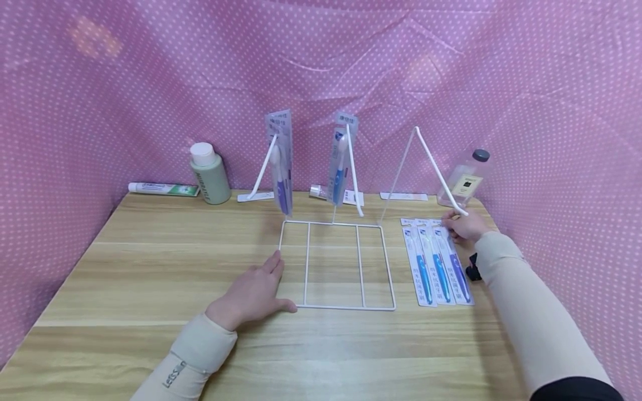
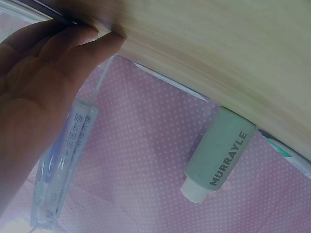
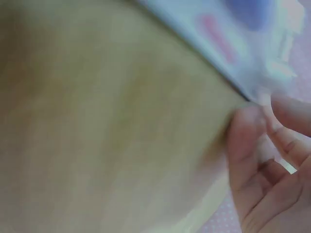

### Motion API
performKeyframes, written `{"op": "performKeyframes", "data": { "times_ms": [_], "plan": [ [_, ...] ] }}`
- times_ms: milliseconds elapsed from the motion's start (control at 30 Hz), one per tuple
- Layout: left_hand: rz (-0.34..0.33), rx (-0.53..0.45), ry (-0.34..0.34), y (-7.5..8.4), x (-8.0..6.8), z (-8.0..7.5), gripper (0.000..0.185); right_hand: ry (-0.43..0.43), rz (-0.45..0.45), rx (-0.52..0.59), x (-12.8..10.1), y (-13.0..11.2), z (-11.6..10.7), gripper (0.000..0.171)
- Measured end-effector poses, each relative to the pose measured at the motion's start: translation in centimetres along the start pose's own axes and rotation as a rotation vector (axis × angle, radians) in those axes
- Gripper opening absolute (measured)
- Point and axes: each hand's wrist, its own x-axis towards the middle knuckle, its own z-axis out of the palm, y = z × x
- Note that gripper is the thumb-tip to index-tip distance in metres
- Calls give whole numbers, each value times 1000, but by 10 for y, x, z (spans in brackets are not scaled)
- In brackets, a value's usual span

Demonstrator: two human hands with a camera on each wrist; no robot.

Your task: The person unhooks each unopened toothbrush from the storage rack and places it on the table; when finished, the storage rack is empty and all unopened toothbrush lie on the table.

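Note:
My left hand (image 1: 253, 292) rests at the left side of the white wire rack's base (image 1: 346, 307), fingers straight and thumb at its front corner. At the right, my right hand (image 1: 466, 225) pinches the top end of the rightmost packaged toothbrush (image 1: 453, 267), a purple one lying flat. The right wrist view is blurred, with fingertips (image 3: 248, 116) at the pack's corner. Two blue packaged toothbrushes (image 1: 421, 267) lie beside it. On the rack's left arm hang packaged toothbrushes (image 1: 282, 167), a purple one in front. A blue packaged toothbrush (image 1: 341, 161) hangs on the middle arm.
The rack's right arm (image 1: 433, 161) is bare and reaches over my right hand. Along the back stand a green bottle (image 1: 213, 178) and a clear, dark-capped bottle (image 1: 463, 181). Toothpaste tubes (image 1: 163, 189) and flat white packs (image 1: 403, 196) lie there, before a pink dotted curtain (image 1: 200, 72).

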Motion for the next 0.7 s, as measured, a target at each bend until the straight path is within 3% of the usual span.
{"op": "performKeyframes", "data": {
  "times_ms": [233, 467, 600, 700],
  "plan": [
    [-3, -6, -3, 0, -1, 2, 107, 141, -256, -85, -32, -55, -2, 47],
    [0, -13, -7, 0, 2, 1, 107, 118, -518, 76, -81, -120, 47, 34],
    [-1, -4, -2, -1, 2, 1, 108, 202, -664, 174, -93, -156, 72, 29],
    [-3, 1, 1, -3, 2, 2, 108, 271, -768, 341, -91, -184, 84, 28]
  ]
}}
